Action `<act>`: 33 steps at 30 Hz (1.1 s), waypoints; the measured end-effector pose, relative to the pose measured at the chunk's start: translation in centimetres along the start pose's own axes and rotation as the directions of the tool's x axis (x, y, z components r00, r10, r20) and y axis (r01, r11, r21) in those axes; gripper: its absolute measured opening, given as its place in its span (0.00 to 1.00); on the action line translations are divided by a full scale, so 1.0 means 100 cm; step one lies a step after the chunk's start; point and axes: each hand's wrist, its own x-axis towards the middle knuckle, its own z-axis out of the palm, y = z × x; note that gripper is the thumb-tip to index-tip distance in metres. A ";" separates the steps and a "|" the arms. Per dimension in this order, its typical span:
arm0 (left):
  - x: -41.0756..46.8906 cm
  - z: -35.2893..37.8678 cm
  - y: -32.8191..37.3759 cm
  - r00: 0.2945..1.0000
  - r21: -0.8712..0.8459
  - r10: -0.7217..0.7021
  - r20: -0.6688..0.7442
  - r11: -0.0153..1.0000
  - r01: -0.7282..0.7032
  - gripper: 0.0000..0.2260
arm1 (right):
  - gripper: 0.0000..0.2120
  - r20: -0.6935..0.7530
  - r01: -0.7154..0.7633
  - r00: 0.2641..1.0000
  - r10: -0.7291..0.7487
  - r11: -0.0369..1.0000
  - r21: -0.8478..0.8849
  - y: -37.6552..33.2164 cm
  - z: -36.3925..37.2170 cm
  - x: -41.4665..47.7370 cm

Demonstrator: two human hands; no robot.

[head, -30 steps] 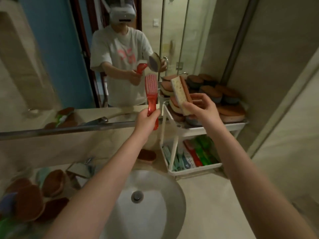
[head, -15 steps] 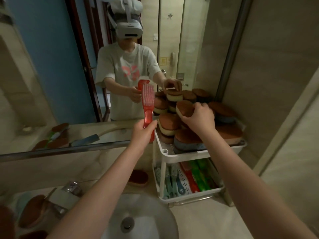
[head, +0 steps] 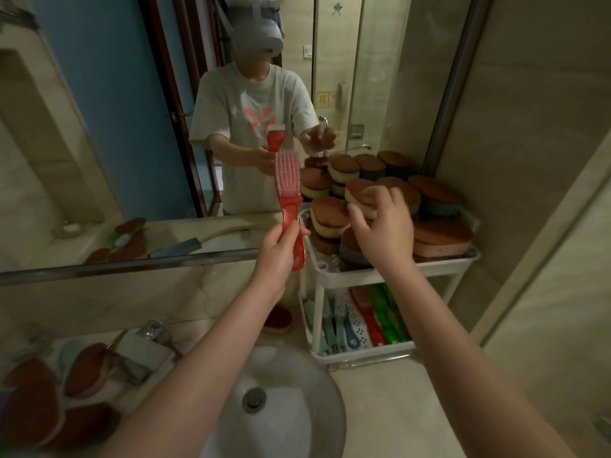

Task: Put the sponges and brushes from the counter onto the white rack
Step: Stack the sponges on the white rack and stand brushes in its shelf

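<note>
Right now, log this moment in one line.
left hand: grips red brush upright | right hand: open, over sponges on white rack top shelf | lower shelf: brushes

The left hand (head: 281,249) and right hand (head: 383,233) are bare, as are both forearms (head: 463,342) along their visible length. The mirror (head: 109,133) shows a loose, off-white short-sleeved T-shirt (head: 224,104) with a coral-pink graphic (head: 259,120) on the chest. A pale grey headset (head: 261,41) sits on the head, its strap (head: 256,8) running over the top.
</note>
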 end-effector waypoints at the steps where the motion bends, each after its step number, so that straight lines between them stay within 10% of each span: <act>1: -0.007 -0.001 -0.002 1.000 -0.020 -0.007 0.003 1.000 0.007 0.09 | 0.11 0.046 -0.026 0.999 0.018 0.983 0.180 -0.005 -0.003 -0.013; 9: -0.053 -0.021 -0.033 0.998 -0.033 -0.061 -0.005 0.998 0.061 0.04 | 0.07 0.666 -0.490 0.745 -0.023 0.658 0.571 -0.006 0.006 -0.106; 23: -0.112 0.013 -0.133 0.962 0.386 -0.247 0.119 0.904 0.184 0.06 | 0.07 0.856 -0.783 0.453 0.249 0.569 0.249 0.102 0.005 -0.197; 33: -0.088 0.084 -0.162 0.807 0.646 -0.468 0.360 0.749 0.146 0.07 | 0.08 0.734 -0.889 0.434 0.522 0.379 0.256 0.166 -0.006 -0.216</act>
